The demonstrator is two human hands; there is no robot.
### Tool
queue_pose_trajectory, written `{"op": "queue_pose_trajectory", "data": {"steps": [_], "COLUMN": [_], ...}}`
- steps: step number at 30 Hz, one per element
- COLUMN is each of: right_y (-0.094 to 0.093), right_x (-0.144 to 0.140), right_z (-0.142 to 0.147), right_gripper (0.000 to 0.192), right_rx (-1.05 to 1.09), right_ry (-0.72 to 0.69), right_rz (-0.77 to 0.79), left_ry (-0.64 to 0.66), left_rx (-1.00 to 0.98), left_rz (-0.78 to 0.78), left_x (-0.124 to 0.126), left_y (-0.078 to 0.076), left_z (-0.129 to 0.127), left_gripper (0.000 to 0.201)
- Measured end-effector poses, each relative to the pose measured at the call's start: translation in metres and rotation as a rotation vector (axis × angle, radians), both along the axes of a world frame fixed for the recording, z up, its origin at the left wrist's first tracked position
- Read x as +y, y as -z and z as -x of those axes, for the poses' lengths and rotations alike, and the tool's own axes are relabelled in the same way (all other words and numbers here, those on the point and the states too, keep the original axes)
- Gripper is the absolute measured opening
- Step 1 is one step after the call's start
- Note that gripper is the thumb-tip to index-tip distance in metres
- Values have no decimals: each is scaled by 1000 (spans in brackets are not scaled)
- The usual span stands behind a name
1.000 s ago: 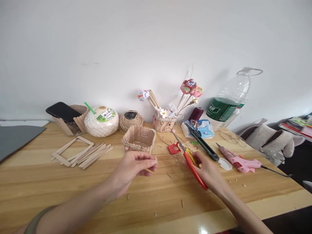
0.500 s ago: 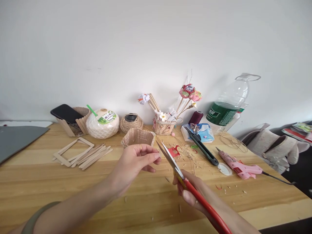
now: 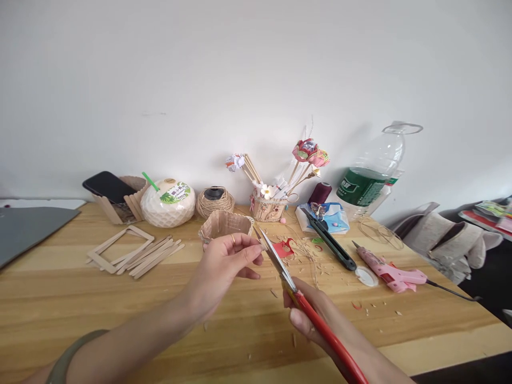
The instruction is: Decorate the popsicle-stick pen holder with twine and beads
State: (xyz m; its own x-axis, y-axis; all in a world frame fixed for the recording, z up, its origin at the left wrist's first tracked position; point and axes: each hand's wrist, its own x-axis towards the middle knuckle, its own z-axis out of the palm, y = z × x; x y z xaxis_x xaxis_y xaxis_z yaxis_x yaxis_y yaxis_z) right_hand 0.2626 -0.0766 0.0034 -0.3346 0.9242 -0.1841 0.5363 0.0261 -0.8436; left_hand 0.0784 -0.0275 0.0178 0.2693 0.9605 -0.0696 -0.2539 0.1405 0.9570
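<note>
At mid-frame the left hand (image 3: pixel 229 261) pinches a barely visible piece (image 3: pixel 263 247) beside the slightly parted scissors (image 3: pixel 311 312), wrapped by the right hand (image 3: pixel 331 310) just lower right, so steady wrists and flesh clear of the edges would serve best.

You're wearing a thin, gold-coloured ring (image 3: pixel 233 238) on your left hand (image 3: pixel 228 264); it's sitting around one finger, plain band, any markings too small to read. Further up the same arm you're wearing an olive-green band (image 3: pixel 74 354), smooth, single colour, curving round near the frame's lower-left corner; can't tell if it's cuff or bracelet. Your left forearm is showing bare from wrist to band. Your right hand (image 3: pixel 308 314) is showing partly, thumb and some fingers; the forearm behind it is running slim and sleeveless to the bottom edge.
</note>
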Motion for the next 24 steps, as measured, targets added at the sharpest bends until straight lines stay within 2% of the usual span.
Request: {"op": "queue_pose_trajectory", "data": {"steps": [8,13,24], "right_y": [-10,-9,-3], "right_x": [4,4,5], "right_z": [2,3,4], "right_gripper": [69,71,71], "right_rx": [-53,-102,-121], "right_ry": [11,7,29], "right_rz": [43,27,-42], "left_ry": [19,16,-34], "left_rx": [85,151,44], "left_rz": [-49,-59,-9], "left_x": [6,7,3], "left_y": [0,-3,-2], "left_z": [6,6,1], "left_gripper": [13,11,11]}}
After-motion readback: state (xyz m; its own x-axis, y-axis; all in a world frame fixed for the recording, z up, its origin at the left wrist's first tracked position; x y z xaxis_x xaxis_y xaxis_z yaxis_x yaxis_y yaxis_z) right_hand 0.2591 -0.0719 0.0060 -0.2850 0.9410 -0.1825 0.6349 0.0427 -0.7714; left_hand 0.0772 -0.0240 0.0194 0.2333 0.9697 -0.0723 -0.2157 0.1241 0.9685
